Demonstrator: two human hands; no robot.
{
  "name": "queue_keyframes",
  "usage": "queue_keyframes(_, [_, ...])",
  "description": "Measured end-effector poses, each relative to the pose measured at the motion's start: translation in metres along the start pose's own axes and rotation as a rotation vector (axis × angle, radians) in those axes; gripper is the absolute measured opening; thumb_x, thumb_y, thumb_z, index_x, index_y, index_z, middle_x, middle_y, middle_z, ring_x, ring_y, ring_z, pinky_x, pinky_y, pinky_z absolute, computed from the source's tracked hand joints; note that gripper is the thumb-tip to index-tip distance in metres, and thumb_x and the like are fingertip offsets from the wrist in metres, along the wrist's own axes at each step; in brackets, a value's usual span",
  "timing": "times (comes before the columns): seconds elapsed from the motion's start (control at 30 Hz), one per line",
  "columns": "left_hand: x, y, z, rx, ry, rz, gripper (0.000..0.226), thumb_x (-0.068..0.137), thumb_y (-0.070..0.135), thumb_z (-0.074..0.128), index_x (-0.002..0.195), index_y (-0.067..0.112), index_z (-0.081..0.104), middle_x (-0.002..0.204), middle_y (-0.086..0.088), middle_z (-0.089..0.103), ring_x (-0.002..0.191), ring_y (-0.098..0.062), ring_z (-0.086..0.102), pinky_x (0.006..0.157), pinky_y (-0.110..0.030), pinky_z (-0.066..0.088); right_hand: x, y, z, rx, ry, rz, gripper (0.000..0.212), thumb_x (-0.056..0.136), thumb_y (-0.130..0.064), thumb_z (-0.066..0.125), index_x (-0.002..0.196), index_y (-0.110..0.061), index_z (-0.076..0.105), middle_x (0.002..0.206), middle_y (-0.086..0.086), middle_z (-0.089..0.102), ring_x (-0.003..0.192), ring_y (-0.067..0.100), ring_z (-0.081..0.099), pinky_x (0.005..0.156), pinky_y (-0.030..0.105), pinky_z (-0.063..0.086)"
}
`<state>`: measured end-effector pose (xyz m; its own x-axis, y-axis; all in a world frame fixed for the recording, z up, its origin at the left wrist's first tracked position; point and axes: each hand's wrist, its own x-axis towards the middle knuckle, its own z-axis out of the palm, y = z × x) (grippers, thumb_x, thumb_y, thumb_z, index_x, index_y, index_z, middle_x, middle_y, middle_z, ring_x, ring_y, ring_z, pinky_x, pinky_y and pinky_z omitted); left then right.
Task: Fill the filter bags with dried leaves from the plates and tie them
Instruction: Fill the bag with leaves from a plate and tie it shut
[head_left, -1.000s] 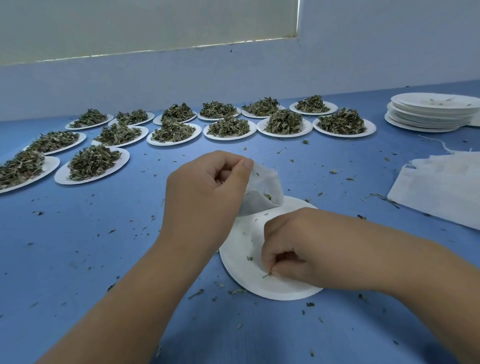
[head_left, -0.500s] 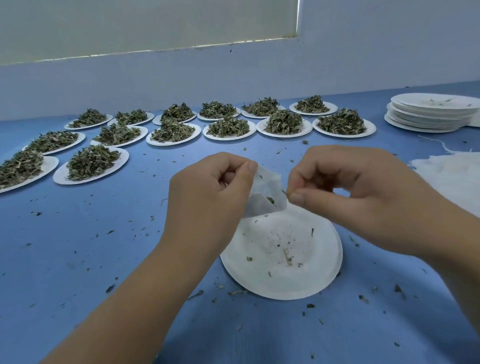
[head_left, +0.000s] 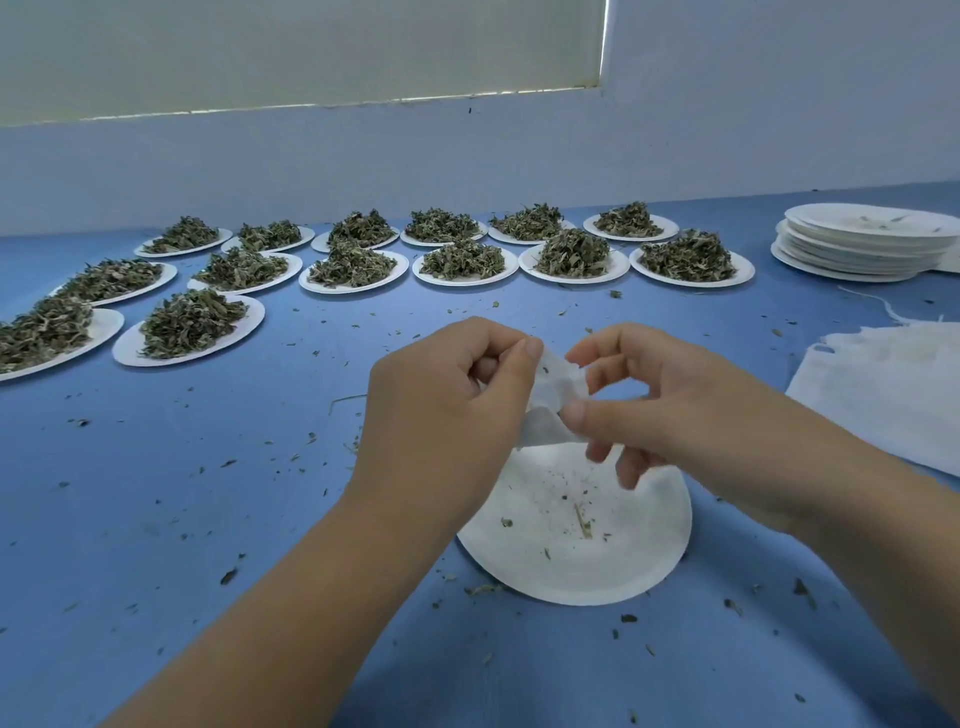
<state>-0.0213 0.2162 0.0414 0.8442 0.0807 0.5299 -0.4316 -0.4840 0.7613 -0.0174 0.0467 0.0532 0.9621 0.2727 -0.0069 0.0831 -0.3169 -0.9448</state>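
Holding small white filter bag (head_left: 549, 393) above near-empty round white paper plate (head_left: 613, 566) on blue table (head_left: 208, 519): left hand (head_left: 447, 410) grips bag's left side, right hand (head_left: 670, 410) pinches right edge. Bag crumpled, long axis roughly upright; mouth direction unclear.

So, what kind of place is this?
Probably a small hand-packing workroom for herbal tea: rows of plates of dried leaves on a blue table, a pile of white filter bags, a stack of emptied plates.
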Motion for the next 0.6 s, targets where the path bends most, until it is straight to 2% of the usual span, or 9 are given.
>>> queue_keyframes(0.07, [-0.002,0.001,0.003,-0.017,-0.019,-0.017,0.015,0.086,0.027,0.065,0.072,0.028,0.07,0.064,0.011,0.061,0.056,0.0,0.052,0.052,-0.01,0.038,0.0,0.0,0.006,0.019,-0.096,0.038,0.03,0.077,-0.016,0.073,0.103,-0.028,0.064,0.104,-0.005,0.061,0.069,0.017,0.071,0.06,0.023,0.055])
queue_keyframes(0.13, [-0.006,0.003,0.007,-0.036,-0.056,-0.024,0.015,0.086,0.027,0.065,0.072,0.028,0.071,0.059,0.014,0.058,0.053,0.001,0.05,0.049,-0.008,0.036,0.003,0.001,0.012,0.002,-0.075,-0.014,0.03,0.077,-0.002,0.067,0.096,-0.026,0.066,0.102,0.0,0.064,0.065,0.018,0.07,0.059,0.021,0.053])
queue_keyframes(0.23, [-0.011,0.006,0.011,-0.046,-0.099,0.0,0.015,0.086,0.025,0.065,0.073,0.026,0.071,0.055,0.015,0.055,0.05,0.001,0.048,0.047,-0.007,0.034,0.009,0.004,0.015,-0.03,0.058,-0.063,0.029,0.074,0.005,0.06,0.081,-0.022,0.068,0.08,0.0,0.066,0.051,0.015,0.06,0.05,0.019,0.048])
queue_keyframes(0.3, [-0.013,0.006,0.013,-0.051,-0.125,0.022,0.014,0.086,0.024,0.066,0.073,0.025,0.07,0.053,0.012,0.053,0.049,0.0,0.047,0.048,-0.008,0.034,0.013,0.006,0.017,-0.07,0.128,-0.075,0.021,0.075,0.002,0.059,0.077,-0.018,0.066,0.061,-0.004,0.061,0.045,0.012,0.052,0.045,0.019,0.043])
queue_keyframes(0.37, [-0.014,0.007,0.015,-0.048,-0.154,0.054,0.013,0.085,0.024,0.068,0.073,0.022,0.07,0.052,0.009,0.05,0.048,-0.002,0.045,0.048,-0.009,0.034,0.016,0.009,0.02,-0.098,0.179,-0.084,0.017,0.077,0.001,0.056,0.075,-0.015,0.063,0.051,-0.006,0.054,0.04,0.006,0.044,0.039,0.016,0.038])
queue_keyframes(0.47, [-0.014,0.006,0.015,-0.026,-0.156,0.088,0.014,0.083,0.027,0.066,0.073,0.019,0.07,0.051,0.01,0.049,0.047,-0.002,0.044,0.047,-0.009,0.033,0.014,0.008,0.02,-0.096,0.144,-0.099,0.014,0.082,-0.003,0.056,0.077,-0.015,0.063,0.055,0.003,0.058,0.043,0.005,0.047,0.04,0.015,0.038])
queue_keyframes(0.53, [-0.012,0.006,0.013,-0.023,-0.125,0.095,0.013,0.085,0.025,0.066,0.074,0.02,0.07,0.054,0.01,0.052,0.048,0.0,0.046,0.047,-0.007,0.033,0.009,0.006,0.015,-0.045,0.017,-0.116,0.015,0.085,-0.005,0.058,0.086,-0.017,0.067,0.069,0.007,0.067,0.053,0.01,0.057,0.047,0.013,0.042])
queue_keyframes(0.6, [-0.01,0.005,0.01,-0.042,-0.098,0.089,0.012,0.086,0.021,0.068,0.074,0.022,0.071,0.059,0.01,0.057,0.05,0.002,0.049,0.047,-0.005,0.033,0.005,0.005,0.01,0.011,-0.084,-0.128,0.02,0.087,0.0,0.058,0.094,-0.016,0.068,0.078,0.004,0.069,0.062,0.009,0.062,0.05,0.01,0.043])
